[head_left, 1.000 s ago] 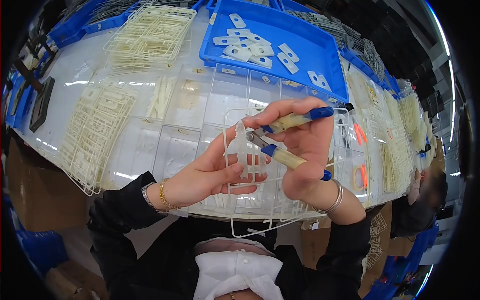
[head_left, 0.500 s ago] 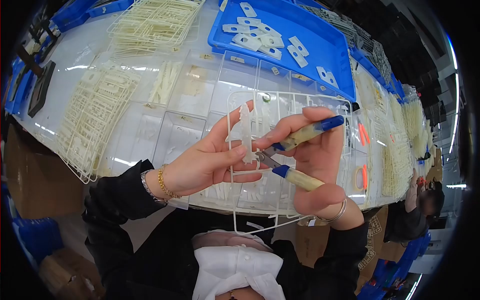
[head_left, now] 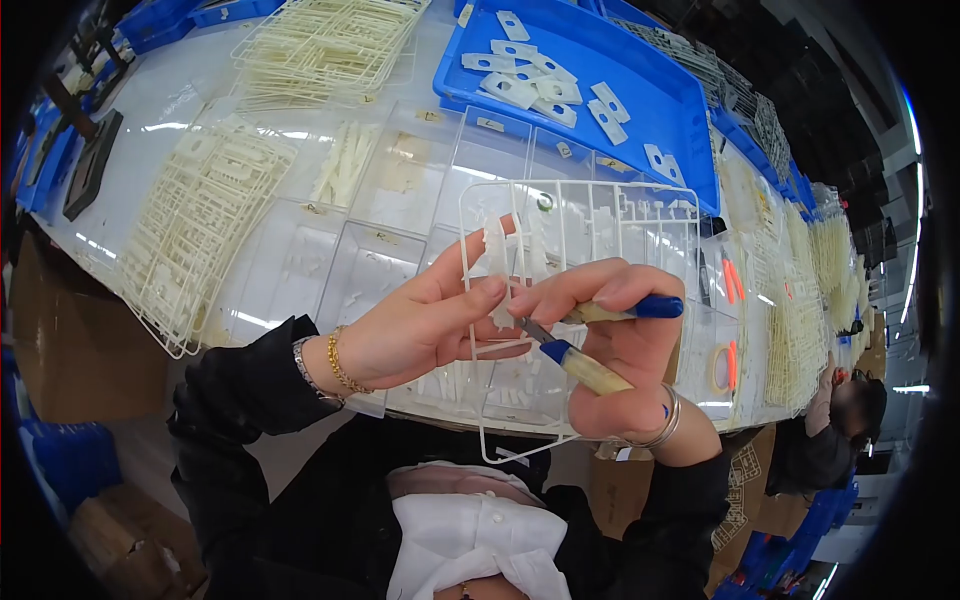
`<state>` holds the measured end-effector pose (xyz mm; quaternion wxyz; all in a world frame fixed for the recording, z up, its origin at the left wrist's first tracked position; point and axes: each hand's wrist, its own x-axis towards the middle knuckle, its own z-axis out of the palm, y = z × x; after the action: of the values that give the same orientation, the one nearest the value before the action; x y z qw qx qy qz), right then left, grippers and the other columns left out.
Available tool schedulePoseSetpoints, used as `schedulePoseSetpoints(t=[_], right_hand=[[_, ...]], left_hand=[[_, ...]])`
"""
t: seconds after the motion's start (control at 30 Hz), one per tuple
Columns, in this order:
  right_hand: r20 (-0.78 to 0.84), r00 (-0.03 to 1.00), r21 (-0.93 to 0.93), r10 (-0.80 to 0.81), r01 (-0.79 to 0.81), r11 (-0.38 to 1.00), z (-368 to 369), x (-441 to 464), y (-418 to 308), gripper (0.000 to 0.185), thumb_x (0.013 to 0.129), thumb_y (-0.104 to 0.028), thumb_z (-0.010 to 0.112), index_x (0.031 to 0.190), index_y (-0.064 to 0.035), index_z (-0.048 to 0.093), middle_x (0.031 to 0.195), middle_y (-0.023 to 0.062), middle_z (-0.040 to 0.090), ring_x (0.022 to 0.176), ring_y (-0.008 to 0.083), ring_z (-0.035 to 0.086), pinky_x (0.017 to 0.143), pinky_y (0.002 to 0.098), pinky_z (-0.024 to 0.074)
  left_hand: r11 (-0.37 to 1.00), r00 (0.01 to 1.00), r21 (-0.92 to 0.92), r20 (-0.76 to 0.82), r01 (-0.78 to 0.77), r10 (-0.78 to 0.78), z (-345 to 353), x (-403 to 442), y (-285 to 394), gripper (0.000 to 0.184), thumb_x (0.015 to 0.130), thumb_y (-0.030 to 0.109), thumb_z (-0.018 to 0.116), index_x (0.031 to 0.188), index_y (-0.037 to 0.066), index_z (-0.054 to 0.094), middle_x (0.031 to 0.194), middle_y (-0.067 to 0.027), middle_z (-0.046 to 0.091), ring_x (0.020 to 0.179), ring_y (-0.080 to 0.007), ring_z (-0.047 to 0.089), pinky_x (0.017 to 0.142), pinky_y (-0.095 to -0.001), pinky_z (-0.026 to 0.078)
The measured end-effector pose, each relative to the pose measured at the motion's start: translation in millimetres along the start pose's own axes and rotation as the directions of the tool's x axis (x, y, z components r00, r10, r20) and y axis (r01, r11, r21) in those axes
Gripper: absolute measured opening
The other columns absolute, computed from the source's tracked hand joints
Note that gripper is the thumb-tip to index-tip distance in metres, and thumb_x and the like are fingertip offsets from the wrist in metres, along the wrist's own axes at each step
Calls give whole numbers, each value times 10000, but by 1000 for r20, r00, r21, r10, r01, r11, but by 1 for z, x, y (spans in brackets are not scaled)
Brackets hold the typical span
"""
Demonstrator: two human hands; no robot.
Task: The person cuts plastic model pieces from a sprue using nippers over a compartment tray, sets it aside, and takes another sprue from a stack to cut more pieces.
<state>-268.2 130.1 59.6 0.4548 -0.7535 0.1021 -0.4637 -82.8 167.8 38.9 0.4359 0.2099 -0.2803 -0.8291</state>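
My left hand (head_left: 420, 325) is closed on a narrow white plastic part (head_left: 495, 262), thumb in front and fingers behind. That part lies at the left side of a thin white plastic frame (head_left: 577, 186), which spreads out behind both hands. In my right hand (head_left: 625, 350) is a pair of nippers (head_left: 590, 370) with blue and yellowish handles. Their metal jaws are at the frame's left inner bar, beside the lower end of the part and close to my left fingertips. Whether the jaws touch the plastic is hard to tell.
Behind the hands stand clear compartment trays (head_left: 405, 165) and a blue tray (head_left: 640, 75) with flat white pieces. Stacks of white frames (head_left: 205, 220) lie at the left. At the right are orange-handled tools (head_left: 733, 282) and a tape roll (head_left: 719, 368). A person (head_left: 825, 435) sits far right.
The nippers have moved down along the white part, and their handles are now closer together. My left hand still holds the part. The view has shifted slightly.
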Motion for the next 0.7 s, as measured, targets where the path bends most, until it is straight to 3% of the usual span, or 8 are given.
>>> schedulePoseSetpoints(t=[0.17,0.3,0.37,0.5,0.57,0.7], right_hand=[[117,988,-9,-102,104,995,4,7,4,765,743,-724,502,1078,-58,332,919,171,561,861,280,639,797,401,536],[227,965,49,-134,126,991,2,12,13,773,738,-717,535,1072,-47,341,888,186,576,850,288,643,781,391,540],[136,989,58,-61,54,997,9,16,-4,795,740,-715,552,1096,-36,342,883,189,579,836,295,642,772,397,543],[-89,995,171,-54,68,983,8,10,-40,859,732,-721,582,1162,-22,332,910,177,559,811,301,634,758,414,548],[-181,978,190,-103,138,972,0,3,-52,895,723,-730,589,1193,-17,322,920,163,539,795,296,626,752,421,549],[-263,964,122,-29,63,991,-24,-23,-62,922,695,-763,576,1184,-25,315,898,145,512,751,273,608,722,409,551]], left_hand=[[998,998,54,-56,-28,31,-14,2,-8,344,1012,253,430,1313,87,446,1169,-29,565,1074,-129,573,956,-315,479],[994,986,105,-163,-3,21,-5,-2,-3,333,1011,256,431,1285,72,472,1118,-36,589,1079,-126,573,945,-311,481],[995,985,98,-169,-22,39,-6,-4,-1,372,1009,253,437,1339,83,414,1169,-45,589,1120,-123,555,953,-329,470],[970,967,196,-177,-146,182,-7,-25,42,372,1017,255,394,1340,71,389,1272,-142,549,1174,-242,555,928,-347,499],[948,939,257,-239,-186,249,-14,-32,73,392,1017,272,387,1333,40,386,1265,-158,545,1146,-231,571,881,-309,550],[910,893,350,-302,-220,332,-70,-34,119,404,1020,255,371,1314,-22,373,1263,-182,534,1141,-232,573,885,-284,559]])
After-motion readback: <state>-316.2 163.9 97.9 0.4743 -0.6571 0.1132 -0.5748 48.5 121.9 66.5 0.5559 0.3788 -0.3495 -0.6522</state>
